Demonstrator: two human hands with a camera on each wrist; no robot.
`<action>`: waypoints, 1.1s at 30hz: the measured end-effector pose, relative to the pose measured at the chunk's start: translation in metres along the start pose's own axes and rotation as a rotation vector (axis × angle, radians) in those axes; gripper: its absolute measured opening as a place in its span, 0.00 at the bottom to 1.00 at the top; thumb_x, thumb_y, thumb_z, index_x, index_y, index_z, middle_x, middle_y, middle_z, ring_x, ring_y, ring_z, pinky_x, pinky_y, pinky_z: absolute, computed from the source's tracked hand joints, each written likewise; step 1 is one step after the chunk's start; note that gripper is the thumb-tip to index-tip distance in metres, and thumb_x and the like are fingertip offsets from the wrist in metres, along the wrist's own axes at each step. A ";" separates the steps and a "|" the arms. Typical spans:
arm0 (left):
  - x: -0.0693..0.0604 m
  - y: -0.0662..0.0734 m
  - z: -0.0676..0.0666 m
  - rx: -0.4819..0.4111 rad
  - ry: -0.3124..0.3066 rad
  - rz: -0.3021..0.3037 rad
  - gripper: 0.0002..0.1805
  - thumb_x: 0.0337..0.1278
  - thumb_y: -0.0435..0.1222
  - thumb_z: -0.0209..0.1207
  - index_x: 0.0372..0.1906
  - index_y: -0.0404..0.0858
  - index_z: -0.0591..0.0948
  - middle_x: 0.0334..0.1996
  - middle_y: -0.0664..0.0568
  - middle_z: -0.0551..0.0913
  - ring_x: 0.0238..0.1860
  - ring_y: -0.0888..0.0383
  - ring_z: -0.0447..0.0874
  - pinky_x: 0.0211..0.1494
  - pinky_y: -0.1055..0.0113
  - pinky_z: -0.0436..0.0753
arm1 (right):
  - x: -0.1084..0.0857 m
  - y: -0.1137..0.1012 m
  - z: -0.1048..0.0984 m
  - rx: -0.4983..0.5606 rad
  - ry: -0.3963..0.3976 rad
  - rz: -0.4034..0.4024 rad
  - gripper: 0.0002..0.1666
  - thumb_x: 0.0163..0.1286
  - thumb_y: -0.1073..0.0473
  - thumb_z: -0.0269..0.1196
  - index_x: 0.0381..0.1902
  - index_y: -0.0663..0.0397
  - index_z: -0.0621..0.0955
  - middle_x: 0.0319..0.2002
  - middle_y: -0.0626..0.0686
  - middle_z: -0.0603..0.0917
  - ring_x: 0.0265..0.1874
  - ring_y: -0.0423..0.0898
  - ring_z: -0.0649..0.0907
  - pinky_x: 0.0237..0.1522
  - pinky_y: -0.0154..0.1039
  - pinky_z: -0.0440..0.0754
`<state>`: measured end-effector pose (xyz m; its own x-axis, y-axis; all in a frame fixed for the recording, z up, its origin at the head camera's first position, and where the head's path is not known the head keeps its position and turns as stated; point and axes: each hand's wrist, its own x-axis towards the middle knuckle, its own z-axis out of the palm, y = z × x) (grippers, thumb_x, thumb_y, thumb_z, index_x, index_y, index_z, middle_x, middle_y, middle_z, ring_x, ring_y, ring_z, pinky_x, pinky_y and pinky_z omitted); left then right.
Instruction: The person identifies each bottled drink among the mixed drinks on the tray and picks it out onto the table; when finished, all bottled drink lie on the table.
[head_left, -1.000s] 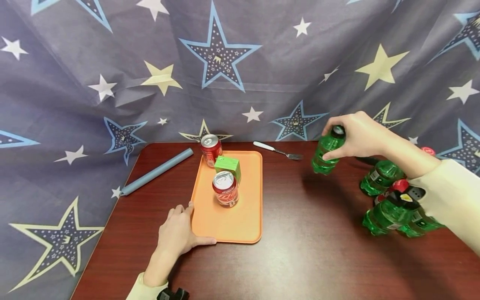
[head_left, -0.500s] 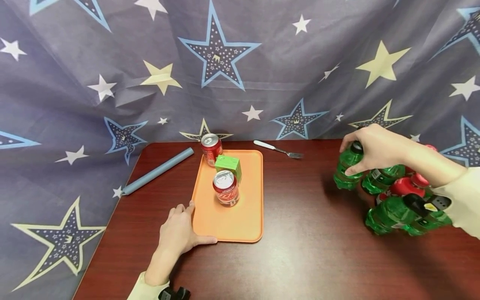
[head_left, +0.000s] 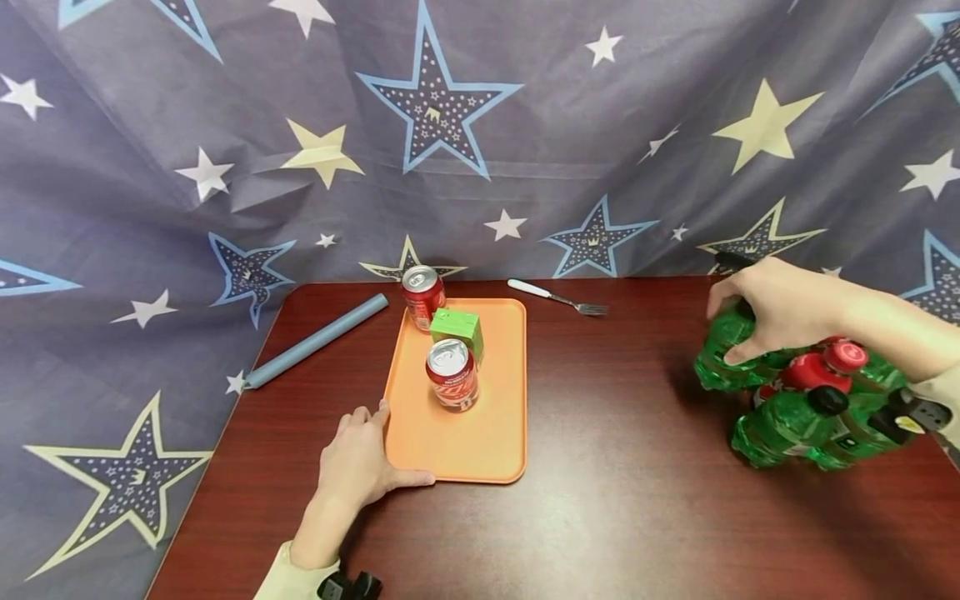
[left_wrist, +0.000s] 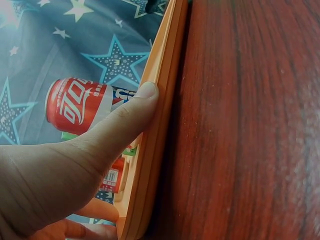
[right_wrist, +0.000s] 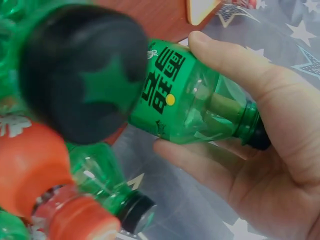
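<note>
My right hand (head_left: 787,304) grips a green plastic bottle (head_left: 722,354) by its upper part, thumb on one side. In the right wrist view its label (right_wrist: 162,75) shows black characters, and the black cap lies inside the hand. Other green bottles (head_left: 776,429) and a red-capped bottle (head_left: 821,371) stand close by; whether the held bottle touches the table I cannot tell. My left hand (head_left: 356,462) rests at the near-left corner of an orange tray (head_left: 457,450), thumb along the front rim, fingers at the left edge. The tray bears a red can (head_left: 452,379) and a green box (head_left: 457,325).
Another red can (head_left: 422,296) stands at the tray's far-left corner. A blue-grey stick (head_left: 318,342) lies left of the tray, and a white-handled fork (head_left: 558,298) lies at the back. A star-patterned cloth (head_left: 525,100) hangs behind the table (head_left: 592,500).
My right hand has carried the green bottle rightward and lower, from open table to beside the other bottles. My left hand and the tray have stayed in place.
</note>
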<state>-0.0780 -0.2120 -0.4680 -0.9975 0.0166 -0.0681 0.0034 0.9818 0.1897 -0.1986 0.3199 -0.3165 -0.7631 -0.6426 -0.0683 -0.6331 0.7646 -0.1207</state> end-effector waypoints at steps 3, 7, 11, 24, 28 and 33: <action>0.000 0.000 0.000 -0.004 -0.003 -0.002 0.77 0.15 0.76 0.80 0.75 0.32 0.73 0.51 0.34 0.81 0.55 0.38 0.80 0.43 0.39 0.88 | -0.002 0.003 0.003 0.009 -0.014 -0.014 0.29 0.39 0.41 0.89 0.37 0.37 0.85 0.32 0.32 0.84 0.31 0.30 0.80 0.39 0.39 0.82; 0.000 -0.001 0.000 -0.004 -0.009 -0.002 0.77 0.15 0.76 0.79 0.75 0.32 0.73 0.51 0.34 0.81 0.55 0.38 0.80 0.43 0.39 0.88 | -0.003 0.006 0.009 0.040 -0.034 -0.039 0.29 0.40 0.45 0.89 0.35 0.39 0.82 0.28 0.29 0.83 0.30 0.28 0.79 0.37 0.36 0.80; 0.000 -0.002 0.001 -0.001 -0.008 -0.004 0.77 0.15 0.76 0.79 0.75 0.32 0.73 0.51 0.35 0.81 0.55 0.38 0.81 0.43 0.39 0.88 | -0.001 0.005 0.014 0.040 -0.075 -0.043 0.30 0.41 0.47 0.88 0.32 0.39 0.78 0.23 0.28 0.79 0.27 0.28 0.73 0.36 0.33 0.76; 0.000 -0.001 0.001 0.002 -0.006 -0.009 0.78 0.14 0.76 0.80 0.76 0.32 0.73 0.51 0.35 0.80 0.55 0.38 0.80 0.42 0.39 0.88 | 0.000 0.003 0.029 0.034 -0.161 0.035 0.35 0.41 0.46 0.89 0.32 0.43 0.73 0.26 0.39 0.74 0.29 0.34 0.67 0.36 0.35 0.69; -0.001 -0.001 0.000 0.002 -0.011 -0.011 0.78 0.15 0.76 0.80 0.76 0.32 0.72 0.51 0.35 0.80 0.55 0.38 0.80 0.43 0.39 0.88 | -0.001 0.004 0.032 0.045 -0.176 0.048 0.35 0.41 0.47 0.89 0.33 0.44 0.73 0.25 0.39 0.73 0.28 0.34 0.65 0.36 0.35 0.68; -0.001 -0.001 -0.001 -0.004 -0.022 -0.015 0.78 0.15 0.76 0.80 0.77 0.32 0.72 0.52 0.35 0.80 0.55 0.38 0.80 0.43 0.39 0.88 | -0.002 0.003 0.033 0.055 -0.189 0.058 0.35 0.41 0.47 0.89 0.32 0.44 0.72 0.23 0.40 0.70 0.27 0.34 0.63 0.35 0.35 0.66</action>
<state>-0.0775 -0.2131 -0.4670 -0.9957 0.0066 -0.0925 -0.0114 0.9812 0.1929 -0.1953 0.3219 -0.3493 -0.7568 -0.5993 -0.2609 -0.5767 0.8001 -0.1649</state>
